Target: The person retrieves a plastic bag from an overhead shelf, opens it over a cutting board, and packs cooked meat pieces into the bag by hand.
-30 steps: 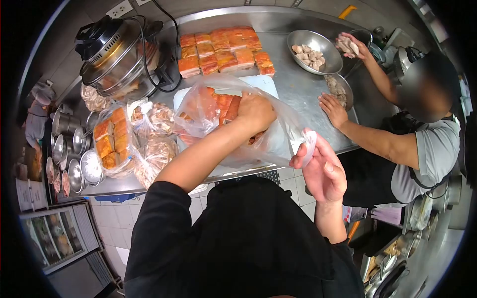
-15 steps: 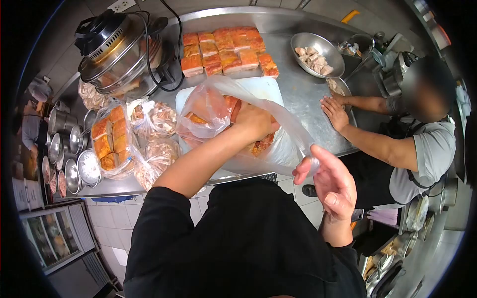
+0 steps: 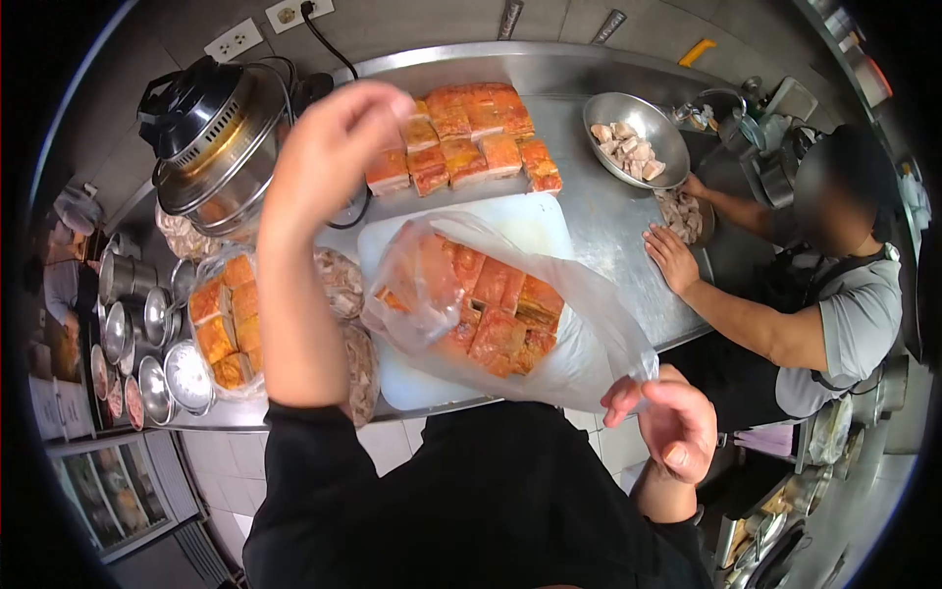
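Observation:
My right hand [image 3: 677, 422] pinches the rim of a clear plastic bag [image 3: 599, 314] at its lower right end. Inside the bag lie several orange-brown blocks of pork with skin [image 3: 498, 339]. The bag rests on a white cutting board [image 3: 412, 388]. My left hand [image 3: 353, 123] is raised at the upper left, beside the near-left part of the rows of pork blocks [image 3: 471, 147]. Motion smears its fingers, so whether it holds anything cannot be told. My left forearm hides part of the counter.
At left, a glass-bowled countertop oven [image 3: 221, 147] stands by bagged pork blocks [image 3: 231, 314] and other meat bags [image 3: 361, 373]. Metal bowls [image 3: 186, 378] line the left edge. A co-worker [image 3: 834, 314] at right handles pale meat pieces [image 3: 682, 214] near a steel bowl [image 3: 638, 137].
My left hand has come out of the bag and swung up and left toward the pork rows. My right hand still holds the bag's rim, slightly lower in view.

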Demonstrator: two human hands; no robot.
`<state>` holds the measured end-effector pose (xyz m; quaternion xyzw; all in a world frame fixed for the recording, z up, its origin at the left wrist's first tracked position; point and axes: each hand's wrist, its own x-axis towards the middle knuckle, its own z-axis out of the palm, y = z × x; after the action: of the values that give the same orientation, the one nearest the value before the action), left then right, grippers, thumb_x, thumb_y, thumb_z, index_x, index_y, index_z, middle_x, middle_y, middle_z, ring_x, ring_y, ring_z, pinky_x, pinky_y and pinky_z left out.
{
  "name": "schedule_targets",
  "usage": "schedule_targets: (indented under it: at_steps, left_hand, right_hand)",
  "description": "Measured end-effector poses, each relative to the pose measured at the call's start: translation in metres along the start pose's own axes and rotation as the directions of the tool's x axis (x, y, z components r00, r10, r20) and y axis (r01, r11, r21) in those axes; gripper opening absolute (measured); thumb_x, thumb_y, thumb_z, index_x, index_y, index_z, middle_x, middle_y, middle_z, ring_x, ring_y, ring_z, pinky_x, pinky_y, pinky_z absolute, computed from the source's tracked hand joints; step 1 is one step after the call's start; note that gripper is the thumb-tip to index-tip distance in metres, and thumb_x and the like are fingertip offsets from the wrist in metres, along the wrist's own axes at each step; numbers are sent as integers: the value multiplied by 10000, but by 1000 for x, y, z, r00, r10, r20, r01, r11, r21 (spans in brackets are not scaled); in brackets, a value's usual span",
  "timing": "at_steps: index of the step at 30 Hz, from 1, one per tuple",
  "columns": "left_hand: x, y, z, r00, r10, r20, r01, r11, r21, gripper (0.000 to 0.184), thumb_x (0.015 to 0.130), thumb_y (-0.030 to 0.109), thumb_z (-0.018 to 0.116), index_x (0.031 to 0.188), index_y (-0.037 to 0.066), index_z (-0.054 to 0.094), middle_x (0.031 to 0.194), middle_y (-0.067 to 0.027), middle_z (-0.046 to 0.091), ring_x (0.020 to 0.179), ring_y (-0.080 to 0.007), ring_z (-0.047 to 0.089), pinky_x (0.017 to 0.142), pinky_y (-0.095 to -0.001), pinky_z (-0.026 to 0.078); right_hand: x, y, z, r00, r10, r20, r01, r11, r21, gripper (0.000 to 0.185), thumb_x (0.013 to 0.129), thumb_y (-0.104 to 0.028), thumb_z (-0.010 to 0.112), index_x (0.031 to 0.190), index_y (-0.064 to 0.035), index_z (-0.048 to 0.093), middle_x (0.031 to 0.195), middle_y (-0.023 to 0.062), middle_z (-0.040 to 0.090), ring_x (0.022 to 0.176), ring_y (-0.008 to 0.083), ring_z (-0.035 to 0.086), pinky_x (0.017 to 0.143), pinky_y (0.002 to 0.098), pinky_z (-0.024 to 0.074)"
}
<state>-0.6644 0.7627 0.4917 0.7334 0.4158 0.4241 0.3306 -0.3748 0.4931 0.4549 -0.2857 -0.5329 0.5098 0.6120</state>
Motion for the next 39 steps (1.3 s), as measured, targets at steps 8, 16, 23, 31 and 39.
schedule_targets:
  at_steps: [8, 16, 23, 31, 39]
  left_hand:
    - [121, -238, 51, 787, -567, 243, 115, 522, 846, 553, 702, 370, 799, 1104, 25, 643, 1054, -205, 690, 978, -324, 668, 842, -397, 524]
    - [51, -268, 91, 898, -424, -114, 272, 334, 902, 703, 768, 311, 748, 1346, 79, 422, 1366, -140, 466, 1230, -326, 486, 991, -467, 403]
    - [26, -227, 75, 867, -494, -69, 298, 402, 866, 697, 764, 414, 747, 1271, 23, 473, 1274, -149, 558, 1222, -299, 514, 970, -444, 442]
    - [-17, -37, 10, 983, 47, -175, 3, 961, 276, 679, 743, 277, 795, 1250, -48, 480, 1061, -176, 659, 936, -235, 664, 842, -338, 529]
    - [-87, 32, 76, 758, 240, 607, -286, 958, -22, 698, 671, 195, 799, 1277, 9, 506, 1242, -156, 578, 1171, -300, 558, 1005, -379, 427]
  right_hand:
    - [-6, 3, 11, 991, -17, -135, 9, 998, -64, 585, 834, -336, 699, 1251, 53, 573, 955, 227, 634, 794, 344, 669, 756, 459, 528]
    - [-6, 8, 13, 984, -48, -174, 36, 997, -70, 578, 854, -328, 674, 1277, 43, 543, 984, 232, 630, 803, 330, 665, 764, 461, 508]
    - [1, 13, 7, 994, -104, -41, 103, 994, -21, 596, 866, -337, 643, 1293, 58, 513, 1047, 258, 579, 843, 327, 634, 733, 421, 523]
    - [1, 11, -2, 996, -63, 64, 64, 998, -17, 560, 876, -360, 595, 1328, -42, 504, 1076, 203, 573, 794, 261, 630, 746, 412, 502]
    - [-2, 8, -9, 996, -78, 38, 75, 994, 79, 576, 853, -322, 645, 1275, 53, 527, 1103, 285, 579, 887, 331, 638, 742, 430, 539]
